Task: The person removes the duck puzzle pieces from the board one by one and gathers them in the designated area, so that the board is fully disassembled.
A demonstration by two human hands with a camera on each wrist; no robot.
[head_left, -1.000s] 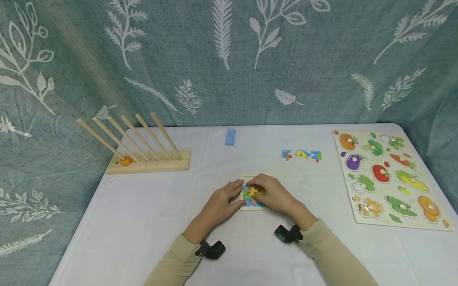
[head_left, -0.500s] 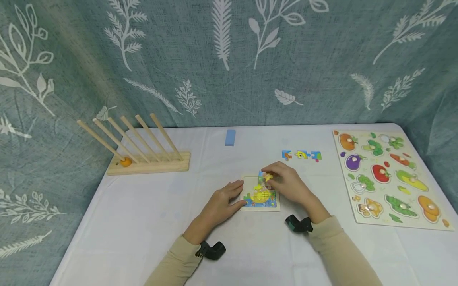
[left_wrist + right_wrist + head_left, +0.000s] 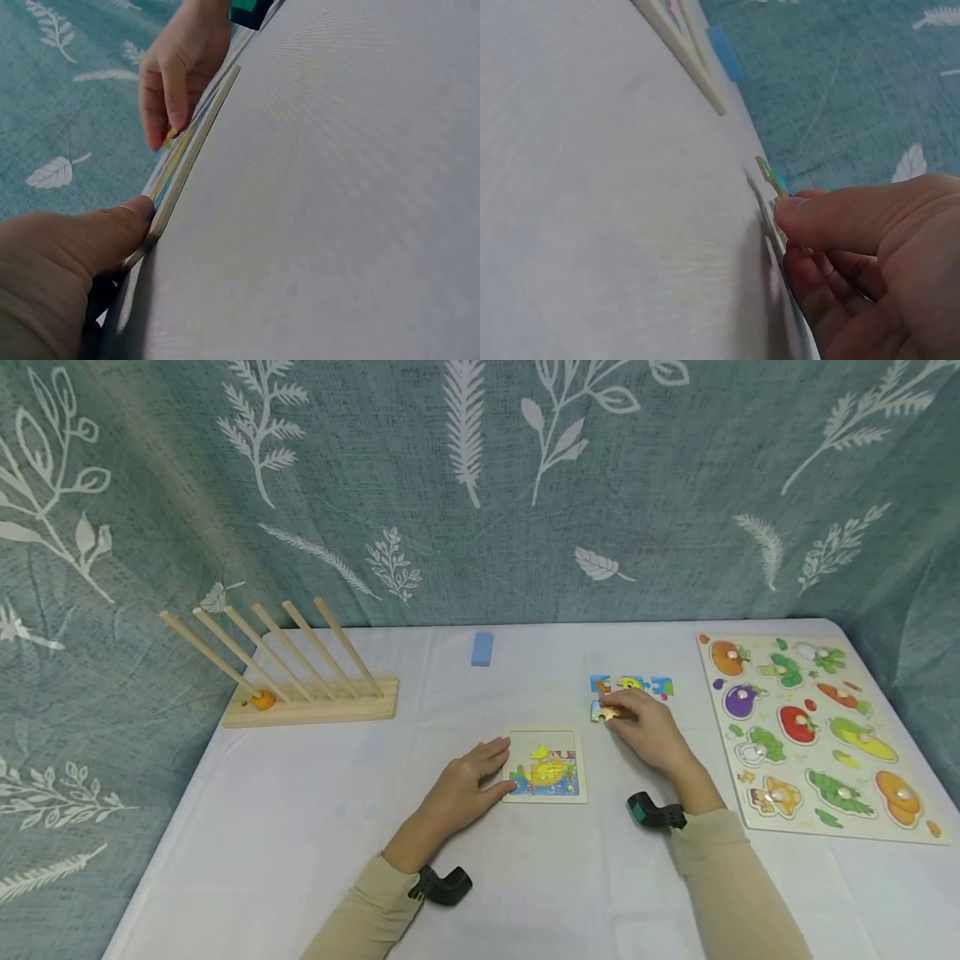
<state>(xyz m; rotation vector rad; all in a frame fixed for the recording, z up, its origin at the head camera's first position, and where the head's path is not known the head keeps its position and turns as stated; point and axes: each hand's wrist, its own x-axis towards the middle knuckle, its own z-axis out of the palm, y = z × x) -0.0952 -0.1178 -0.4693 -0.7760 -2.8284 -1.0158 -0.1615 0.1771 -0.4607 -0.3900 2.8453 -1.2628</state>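
Note:
A small jigsaw puzzle board (image 3: 545, 767) with a pale wooden frame lies mid-table, its lower part filled with pieces of a yellow duck picture. My left hand (image 3: 467, 783) rests at the board's left edge; its thumb (image 3: 120, 229) touches the near corner in the left wrist view. Right of the board, my right hand (image 3: 651, 731) pinches a puzzle piece (image 3: 597, 712) between thumb and fingers, just in front of several loose pieces (image 3: 663, 686) in a row. In the right wrist view the piece (image 3: 769, 175) stands tilted, partly hidden by the thumb, close above the white cloth.
At the right lies a large vegetable knob puzzle (image 3: 817, 739). A wooden peg stand (image 3: 322, 702) with one orange bead (image 3: 263, 698) is at the left. Toward the back sits a blue block (image 3: 482, 649). A leaf-patterned curtain (image 3: 510, 527) hangs behind the table.
My right hand has lifted the puzzle piece out of the board's upper part and carried it right to the loose row. The board's upper area now shows bare. My left hand has stayed put.

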